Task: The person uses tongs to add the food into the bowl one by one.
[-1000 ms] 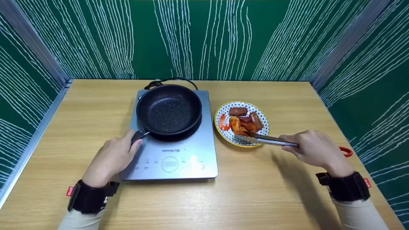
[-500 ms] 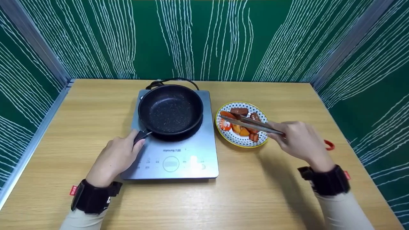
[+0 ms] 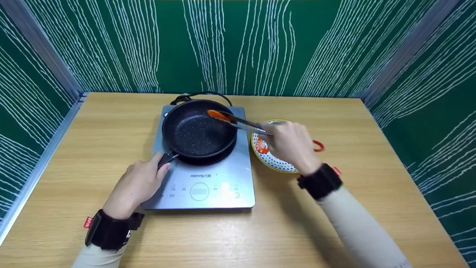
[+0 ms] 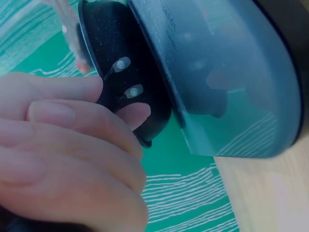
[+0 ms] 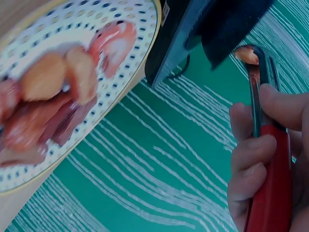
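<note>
My left hand (image 3: 135, 184) grips the black handle (image 3: 166, 160) of a dark speckled frying pan (image 3: 195, 137) at its near-left side. With my right hand (image 3: 292, 143) I hold metal tongs (image 5: 270, 186) with red grips. Their tips pinch an orange piece of food (image 3: 218, 115) over the far-right part of the pan. Below my right hand stands a yellow-rimmed dotted plate (image 3: 267, 160), partly hidden in the head view. A shrimp (image 3: 261, 146) shows at its left; the right wrist view shows several orange and brown food pieces (image 5: 43, 77) on it.
Under the pan is a silver induction cooker (image 3: 223, 171) with a touch panel and a black cable (image 3: 214, 92) behind it. Green walls with white lines (image 3: 256, 44) enclose the wooden table (image 3: 208, 242) at the back and sides.
From the plate, my right hand has moved left with the tongs and lifted the orange piece across to the pan. My left hand stays on the handle.
</note>
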A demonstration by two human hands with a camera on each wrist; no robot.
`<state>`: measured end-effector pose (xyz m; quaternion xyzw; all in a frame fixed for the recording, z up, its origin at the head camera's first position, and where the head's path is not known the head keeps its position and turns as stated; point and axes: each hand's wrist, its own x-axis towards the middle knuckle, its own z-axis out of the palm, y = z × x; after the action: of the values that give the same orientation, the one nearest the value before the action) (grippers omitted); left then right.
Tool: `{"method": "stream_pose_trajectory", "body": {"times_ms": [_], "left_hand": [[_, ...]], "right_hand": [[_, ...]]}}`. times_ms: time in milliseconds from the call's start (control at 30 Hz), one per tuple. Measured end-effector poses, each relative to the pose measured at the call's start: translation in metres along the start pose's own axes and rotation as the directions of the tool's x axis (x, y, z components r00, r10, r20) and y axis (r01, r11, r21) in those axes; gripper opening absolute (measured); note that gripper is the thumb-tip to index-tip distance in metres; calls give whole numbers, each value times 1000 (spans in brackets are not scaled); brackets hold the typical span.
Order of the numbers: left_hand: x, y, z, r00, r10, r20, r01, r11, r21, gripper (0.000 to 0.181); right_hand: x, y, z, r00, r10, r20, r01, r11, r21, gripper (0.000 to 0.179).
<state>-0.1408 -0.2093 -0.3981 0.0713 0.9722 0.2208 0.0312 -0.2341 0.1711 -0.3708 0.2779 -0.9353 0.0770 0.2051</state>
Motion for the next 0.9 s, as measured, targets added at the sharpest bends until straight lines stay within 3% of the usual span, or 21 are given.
{"method": "stream_pose_trajectory", "body": {"times_ms": [267, 467, 900], "left_hand": [[1, -1, 1, 1000, 4, -9, -4, 1000, 14, 26], [0, -3, 1, 1000, 6, -10, -6, 1000, 8, 25], [1, -2, 0, 1000, -2, 1, 2, 1000, 11, 26]], "right_hand": [[34, -16, 24, 1000, -19, 20, 21, 995, -100, 16], [52, -26, 35, 998, -28, 51, 37, 982, -187, 12], [71, -41, 46, 995, -71, 66, 85, 962, -259, 24]]}}
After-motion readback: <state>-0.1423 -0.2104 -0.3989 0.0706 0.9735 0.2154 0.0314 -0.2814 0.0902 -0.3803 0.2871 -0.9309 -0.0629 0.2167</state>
